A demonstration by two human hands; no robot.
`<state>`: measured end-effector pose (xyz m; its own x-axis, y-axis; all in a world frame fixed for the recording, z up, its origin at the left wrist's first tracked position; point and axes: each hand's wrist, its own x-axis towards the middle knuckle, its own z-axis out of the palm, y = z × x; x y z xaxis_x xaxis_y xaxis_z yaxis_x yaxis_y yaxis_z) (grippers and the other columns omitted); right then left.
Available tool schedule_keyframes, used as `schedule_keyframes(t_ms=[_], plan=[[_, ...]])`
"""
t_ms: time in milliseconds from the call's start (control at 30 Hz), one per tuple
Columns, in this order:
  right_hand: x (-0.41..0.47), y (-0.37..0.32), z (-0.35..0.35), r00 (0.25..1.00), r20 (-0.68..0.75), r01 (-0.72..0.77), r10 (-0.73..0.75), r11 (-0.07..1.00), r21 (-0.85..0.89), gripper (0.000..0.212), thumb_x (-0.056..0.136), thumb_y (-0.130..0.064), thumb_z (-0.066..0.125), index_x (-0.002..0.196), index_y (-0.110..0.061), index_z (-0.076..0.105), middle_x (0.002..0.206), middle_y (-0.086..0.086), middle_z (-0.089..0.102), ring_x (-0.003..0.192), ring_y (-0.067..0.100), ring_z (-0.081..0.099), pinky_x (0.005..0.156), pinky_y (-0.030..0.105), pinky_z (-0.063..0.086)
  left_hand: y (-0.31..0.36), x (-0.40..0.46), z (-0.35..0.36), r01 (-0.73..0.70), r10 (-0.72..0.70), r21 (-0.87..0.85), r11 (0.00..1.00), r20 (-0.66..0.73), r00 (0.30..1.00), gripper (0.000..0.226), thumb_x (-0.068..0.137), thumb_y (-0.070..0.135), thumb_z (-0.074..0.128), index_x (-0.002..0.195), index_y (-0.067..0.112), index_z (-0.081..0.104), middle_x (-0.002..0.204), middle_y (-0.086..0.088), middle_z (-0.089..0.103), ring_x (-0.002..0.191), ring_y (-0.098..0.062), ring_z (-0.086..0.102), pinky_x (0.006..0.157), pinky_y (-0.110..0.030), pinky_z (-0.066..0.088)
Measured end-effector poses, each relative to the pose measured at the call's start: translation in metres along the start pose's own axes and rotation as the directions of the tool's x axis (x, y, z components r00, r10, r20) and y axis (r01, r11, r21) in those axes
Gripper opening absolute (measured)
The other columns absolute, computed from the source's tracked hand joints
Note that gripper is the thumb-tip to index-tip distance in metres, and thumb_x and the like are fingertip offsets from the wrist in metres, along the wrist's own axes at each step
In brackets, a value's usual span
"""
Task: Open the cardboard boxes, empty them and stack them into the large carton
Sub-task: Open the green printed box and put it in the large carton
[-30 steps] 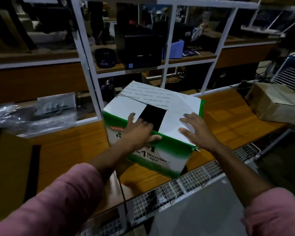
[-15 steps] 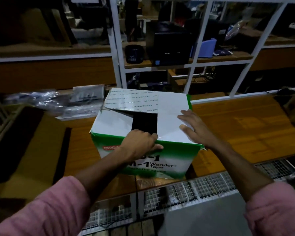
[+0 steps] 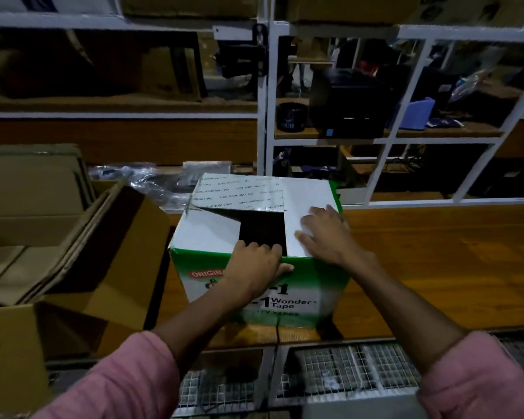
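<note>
Step in hand: opening the green-and-white tape box (image 3: 254, 285); its top flaps are partly folded, with a dark square gap at the centre.
Box location: on the wooden bench (image 3: 436, 267), at its near edge, upright on its base, just right of the large brown carton (image 3: 82, 267).
Left hand (image 3: 253, 269): fingers curled over the near top edge into the gap, thumb on the printed front face; it grips that edge.
Right hand (image 3: 327, 237): fingers spread flat, pressing the right-hand white flap (image 3: 307, 201).
Orientation: printed "Wonder Tape" face towards the person, opening up. Long axis appears to run left to right along the bench; the wide lens makes this uncertain.
Next move (judgement): lift the flaps out of their interlock, right palm easing off first. Contents not visible.
Carton: open, with flat cardboard inside.
</note>
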<state>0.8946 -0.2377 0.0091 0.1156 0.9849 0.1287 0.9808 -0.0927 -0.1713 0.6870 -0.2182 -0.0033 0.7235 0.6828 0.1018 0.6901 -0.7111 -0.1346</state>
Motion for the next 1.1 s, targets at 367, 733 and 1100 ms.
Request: schedule_keyframes(t_ms=[367,733,1100], plan=[[-0.002,-0.149,0.002,0.943,0.217,-0.308,0.251,0.906,0.292,0.055,0.103,-0.059,0.032,0.127,-0.015,0.056,0.160,0.023,0.029,0.153,0.043,0.005,0.116,0.067,0.016,-0.061,-0.023,0.006,0.119,-0.124,-0.090,0.989,-0.054,0.991,0.028,0.099,0.029,0.040,0.111,0.016,0.062,0.103,-0.005,0.069,0.097,-0.026,0.058,0.083,-0.039,0.042],[-0.011,-0.022,-0.020,0.844,-0.158,-0.530,0.512,0.842,-0.103,0.062,0.100,-0.051,0.044,0.150,-0.016,0.034,0.159,0.024,0.028,0.145,0.048,0.026,0.119,0.062,0.020,-0.025,0.014,-0.005,0.047,-0.096,-0.370,0.928,-0.116,0.989,0.028,0.101,0.029,0.039,0.117,0.014,0.057,0.111,-0.008,0.067,0.104,-0.027,0.055,0.091,-0.046,0.045],[-0.025,0.027,0.001,0.800,0.096,-0.595,0.592,0.763,0.252,0.004,0.101,-0.013,0.056,0.104,-0.012,0.054,0.090,0.002,0.055,0.074,0.014,0.055,0.058,0.024,0.049,-0.008,0.013,0.010,0.161,-0.199,-0.221,0.962,-0.160,0.967,0.029,0.099,0.037,0.029,0.087,0.020,0.048,0.066,0.002,0.055,0.057,-0.018,0.053,0.056,-0.033,0.050]])
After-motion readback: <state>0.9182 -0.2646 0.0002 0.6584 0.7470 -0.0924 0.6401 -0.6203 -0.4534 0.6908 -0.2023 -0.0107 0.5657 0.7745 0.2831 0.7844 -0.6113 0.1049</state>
